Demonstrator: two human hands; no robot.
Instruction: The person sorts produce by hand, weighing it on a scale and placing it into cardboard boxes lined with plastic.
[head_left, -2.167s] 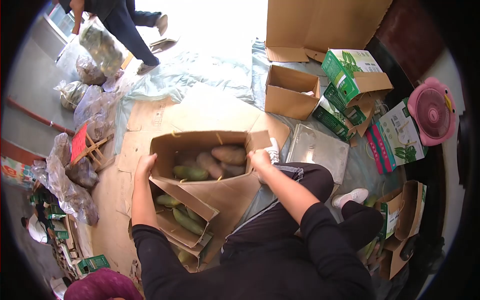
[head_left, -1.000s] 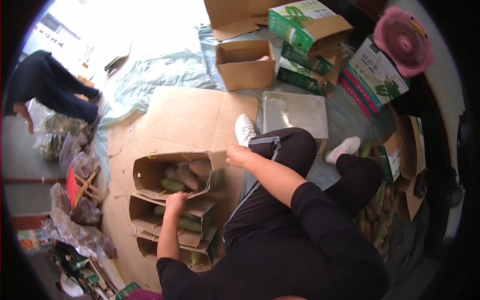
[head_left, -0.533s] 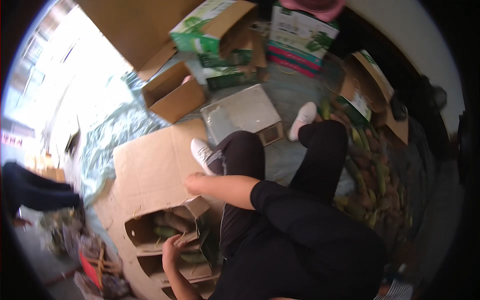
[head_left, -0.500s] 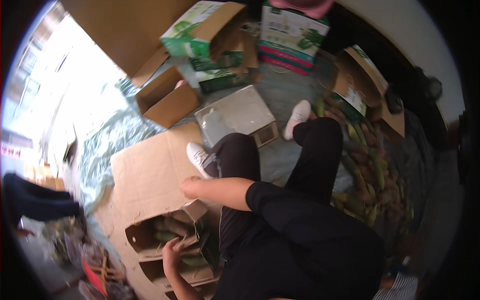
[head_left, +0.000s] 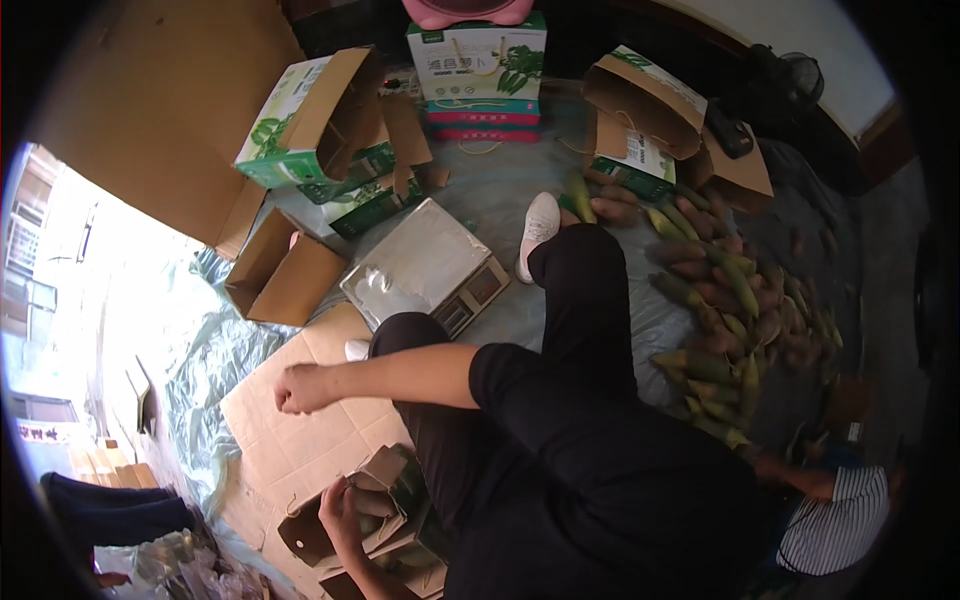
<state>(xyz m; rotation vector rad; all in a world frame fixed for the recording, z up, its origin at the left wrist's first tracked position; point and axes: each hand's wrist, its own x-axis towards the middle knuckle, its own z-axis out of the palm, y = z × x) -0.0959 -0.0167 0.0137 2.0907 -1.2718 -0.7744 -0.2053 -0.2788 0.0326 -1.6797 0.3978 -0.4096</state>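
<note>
My left hand (head_left: pixel 340 512) is at an open-topped cardboard box (head_left: pixel 305 535) low in the view, its fingers bent over the box's edge. Reddish-brown root vegetables (head_left: pixel 375 502) lie inside that box, and more cardboard compartments stand just below it. My right hand (head_left: pixel 305 388) is curled closed above a flat cardboard sheet (head_left: pixel 250 425), apart from the box. Whatever its fingers may hold is hidden. A flat scale (head_left: pixel 420 265) with a metal top stands beyond my knee.
A pile of green radishes (head_left: pixel 735 280) and reddish roots lies at the right. Opened cartons (head_left: pixel 290 125) and a small brown box (head_left: pixel 285 270) stand at the back left. A black fan (head_left: pixel 800 75) is at the back right. Another person in a striped shirt (head_left: pixel 840 520) is at lower right.
My head view has turned right, bringing the vegetable pile and the other person further into sight. My right hand has moved away from the box, out over the cardboard sheet. The left stays at the box.
</note>
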